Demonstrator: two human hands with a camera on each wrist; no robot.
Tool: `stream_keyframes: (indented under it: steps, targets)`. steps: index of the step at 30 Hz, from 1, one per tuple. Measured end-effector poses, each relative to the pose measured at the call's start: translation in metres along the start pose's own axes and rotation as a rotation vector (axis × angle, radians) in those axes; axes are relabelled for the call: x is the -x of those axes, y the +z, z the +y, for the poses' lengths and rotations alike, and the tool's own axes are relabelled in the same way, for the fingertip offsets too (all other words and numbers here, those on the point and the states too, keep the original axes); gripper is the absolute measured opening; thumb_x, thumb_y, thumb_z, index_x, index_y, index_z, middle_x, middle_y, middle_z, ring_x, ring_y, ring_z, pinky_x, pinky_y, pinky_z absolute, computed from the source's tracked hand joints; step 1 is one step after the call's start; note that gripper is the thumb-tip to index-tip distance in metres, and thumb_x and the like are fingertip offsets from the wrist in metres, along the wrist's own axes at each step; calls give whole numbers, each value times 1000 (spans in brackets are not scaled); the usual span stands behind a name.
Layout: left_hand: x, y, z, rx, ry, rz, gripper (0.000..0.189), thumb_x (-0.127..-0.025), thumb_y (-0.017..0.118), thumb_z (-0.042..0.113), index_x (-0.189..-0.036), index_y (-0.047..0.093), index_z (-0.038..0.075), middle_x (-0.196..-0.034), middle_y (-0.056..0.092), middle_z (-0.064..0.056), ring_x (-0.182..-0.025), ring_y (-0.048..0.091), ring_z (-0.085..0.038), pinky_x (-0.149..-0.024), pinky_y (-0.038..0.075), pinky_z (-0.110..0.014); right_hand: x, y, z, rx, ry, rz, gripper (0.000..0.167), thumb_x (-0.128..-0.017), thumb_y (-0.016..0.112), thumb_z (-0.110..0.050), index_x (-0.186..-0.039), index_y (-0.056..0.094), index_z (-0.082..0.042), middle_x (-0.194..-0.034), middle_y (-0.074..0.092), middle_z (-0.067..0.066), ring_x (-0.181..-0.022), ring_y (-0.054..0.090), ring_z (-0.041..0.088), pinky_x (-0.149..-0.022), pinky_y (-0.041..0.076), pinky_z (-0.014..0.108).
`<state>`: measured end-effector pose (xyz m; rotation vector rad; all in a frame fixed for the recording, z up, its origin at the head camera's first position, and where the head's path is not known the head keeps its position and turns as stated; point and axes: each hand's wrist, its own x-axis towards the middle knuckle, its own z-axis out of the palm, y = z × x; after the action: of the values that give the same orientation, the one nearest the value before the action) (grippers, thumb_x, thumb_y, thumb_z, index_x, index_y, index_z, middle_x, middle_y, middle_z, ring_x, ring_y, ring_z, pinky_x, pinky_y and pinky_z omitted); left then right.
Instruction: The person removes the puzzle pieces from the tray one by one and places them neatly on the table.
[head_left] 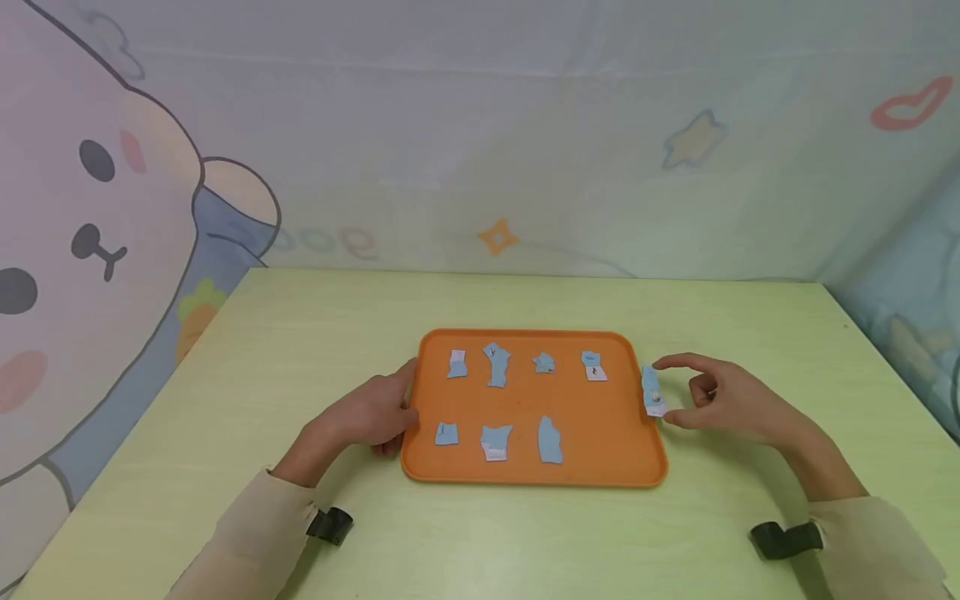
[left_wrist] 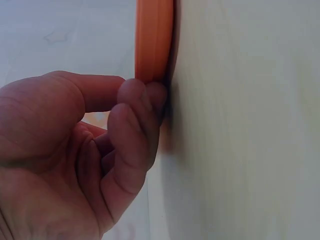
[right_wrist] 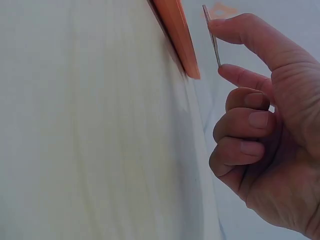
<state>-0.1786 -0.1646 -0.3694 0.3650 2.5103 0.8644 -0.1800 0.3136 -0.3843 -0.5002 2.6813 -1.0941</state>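
Note:
My left hand grips the left rim of an orange tray, thumb over the edge and fingers beneath; the left wrist view shows the hand at the tray's rim. Between thumb and index finger, my right hand holds a torn light-blue paper piece by its ends, beside the tray's right rim. Seen edge-on in the right wrist view, that paper piece is thin and raised off the table. The other fingers of that hand are curled into the palm.
Several torn blue and white paper pieces lie on the tray in two rows, among them a long one in front and a forked one behind. The tray rests on a pale wooden table. A printed cloth hangs behind.

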Motion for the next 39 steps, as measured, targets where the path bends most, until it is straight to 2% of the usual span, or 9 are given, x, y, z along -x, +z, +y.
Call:
stream_keyframes:
  steps: [11,20,31,39]
  targets:
    - [0,0,0,5,3,-1,81,-97,49,4,-168,11,-1,-59,62,-4,-46,57,-15,-48,50,-30,-1,-13,12,-48,18,19,60,-88,86,-19,-141,58,-18,-66,35,-8,-57,34,3,-52,34,26]
    - [0,-2,1,4,8,-2,81,-97,50,3,-168,11,-2,-58,61,-5,-45,56,-15,-47,50,-30,-6,-24,18,2,50,18,62,-89,84,-21,-144,56,-17,-66,37,-7,-56,33,4,-51,33,27]
    - [1,-2,1,3,9,-2,81,-95,50,3,-168,12,-1,-57,61,-5,-45,56,-15,-47,49,-30,-18,-29,27,25,104,-5,66,-90,83,-25,-148,53,-16,-63,31,-8,-53,29,5,-50,31,26]
    - [2,-1,3,-12,7,0,80,-97,49,4,-168,12,-1,-58,61,-4,-45,57,-15,-47,50,-29,-25,-30,33,1,144,-32,67,-91,82,-24,-150,51,-17,-60,35,-7,-48,35,9,-48,38,28]
